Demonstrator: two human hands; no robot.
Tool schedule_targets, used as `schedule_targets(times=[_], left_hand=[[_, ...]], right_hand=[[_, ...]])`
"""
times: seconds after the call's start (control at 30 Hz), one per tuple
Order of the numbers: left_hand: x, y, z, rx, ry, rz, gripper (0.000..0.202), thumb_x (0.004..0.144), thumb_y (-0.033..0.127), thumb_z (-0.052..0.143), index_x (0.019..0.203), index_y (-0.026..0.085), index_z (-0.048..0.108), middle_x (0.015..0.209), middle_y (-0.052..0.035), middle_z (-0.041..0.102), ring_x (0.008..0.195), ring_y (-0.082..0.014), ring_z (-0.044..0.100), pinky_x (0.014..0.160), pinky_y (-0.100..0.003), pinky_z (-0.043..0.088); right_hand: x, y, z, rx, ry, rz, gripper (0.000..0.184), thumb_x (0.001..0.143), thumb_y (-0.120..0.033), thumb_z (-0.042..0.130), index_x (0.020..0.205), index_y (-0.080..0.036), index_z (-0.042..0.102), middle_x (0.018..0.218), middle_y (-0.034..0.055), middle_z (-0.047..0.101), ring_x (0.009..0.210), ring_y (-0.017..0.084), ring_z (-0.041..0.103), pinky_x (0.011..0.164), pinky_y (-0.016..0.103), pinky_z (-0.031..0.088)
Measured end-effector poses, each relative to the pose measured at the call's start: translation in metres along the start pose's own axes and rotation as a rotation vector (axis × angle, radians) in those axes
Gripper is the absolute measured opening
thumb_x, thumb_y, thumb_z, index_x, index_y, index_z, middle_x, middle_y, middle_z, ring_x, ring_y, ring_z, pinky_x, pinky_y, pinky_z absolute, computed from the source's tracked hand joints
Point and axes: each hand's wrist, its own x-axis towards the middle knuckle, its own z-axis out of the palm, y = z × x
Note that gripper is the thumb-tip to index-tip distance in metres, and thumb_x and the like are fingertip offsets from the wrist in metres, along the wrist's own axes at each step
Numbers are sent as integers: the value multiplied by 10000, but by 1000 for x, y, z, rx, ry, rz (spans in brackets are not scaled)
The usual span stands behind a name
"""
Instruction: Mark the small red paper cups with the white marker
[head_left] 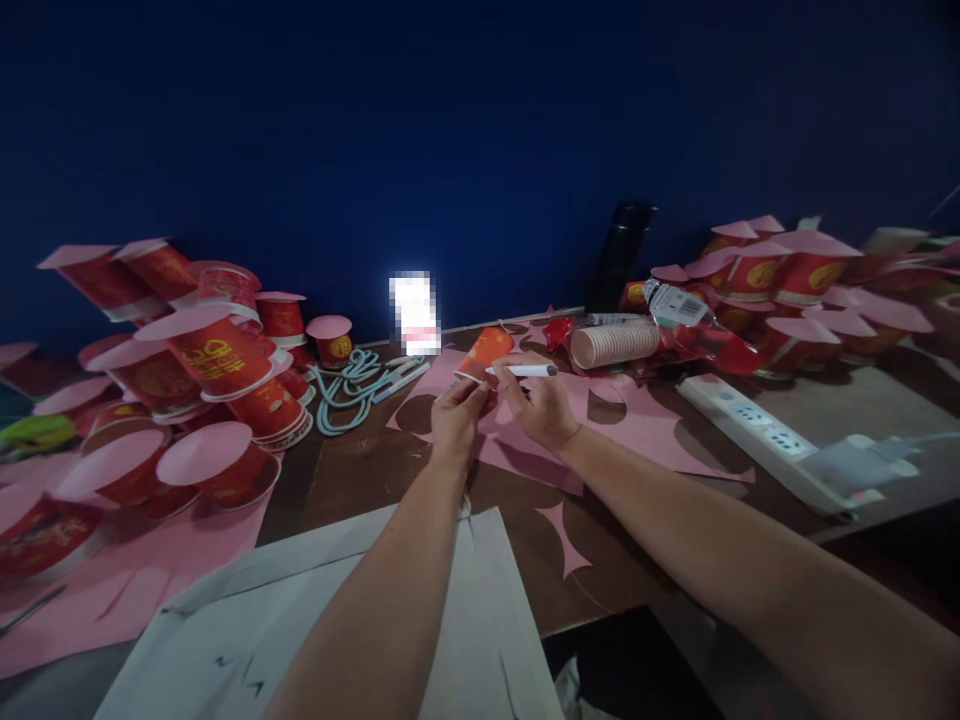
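Observation:
My left hand [459, 420] is closed around the rim of a red paper cup [486, 350] that lies tilted on a pink paper sheet [645, 425] with round holes cut in it. My right hand [541, 405] grips a white marker pen [525, 371], held level just beside the cup's rim. Both hands meet at the middle of the brown table [352, 470]. The cup's base points away from me.
A heap of red cups capped with pink discs [202, 370] fills the left side; another such heap [780, 275] lies at the right. Also here: scissors [349, 390], a stack of cups on its side [615, 343], a white power strip [765, 435], a white box [330, 620] near me.

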Motion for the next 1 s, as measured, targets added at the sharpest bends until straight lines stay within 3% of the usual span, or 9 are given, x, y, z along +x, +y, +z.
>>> schedule_targets(times=[0.2,0.4,0.53,0.8,1.0], left_hand=[[-1,0,0,37,-8,32,287,571,322,816,803,163,755,747,-8,675,676,-118,617,774,-284,513],[0,-2,-1,66,9,34,287,572,333,812,792,159,751,719,-3,667,660,-118,612,756,-285,516],[0,-2,-2,76,5,45,232,581,311,805,742,157,741,658,16,627,656,-119,612,751,-275,506],[-1,5,3,-66,34,-68,274,513,281,840,664,116,682,655,-11,643,641,-91,610,767,-265,525],[-2,8,4,-65,68,-97,256,545,267,830,669,114,667,671,-17,649,648,-88,618,788,-276,528]], right_hand=[[0,0,0,75,-60,-2,231,921,-396,533,896,-222,684,814,43,711,779,191,649,764,335,493],[1,-1,0,14,-7,-21,261,936,-395,499,901,-210,679,882,71,722,867,221,654,823,381,481],[1,-2,-1,52,-65,-24,256,931,-404,508,878,-223,681,817,51,716,812,206,653,808,366,488],[2,-3,-4,4,52,34,274,955,-423,446,1000,-258,660,933,57,699,909,236,615,842,409,461],[1,-3,-4,17,28,29,249,948,-405,470,1006,-256,661,908,52,687,896,230,601,850,411,460]])
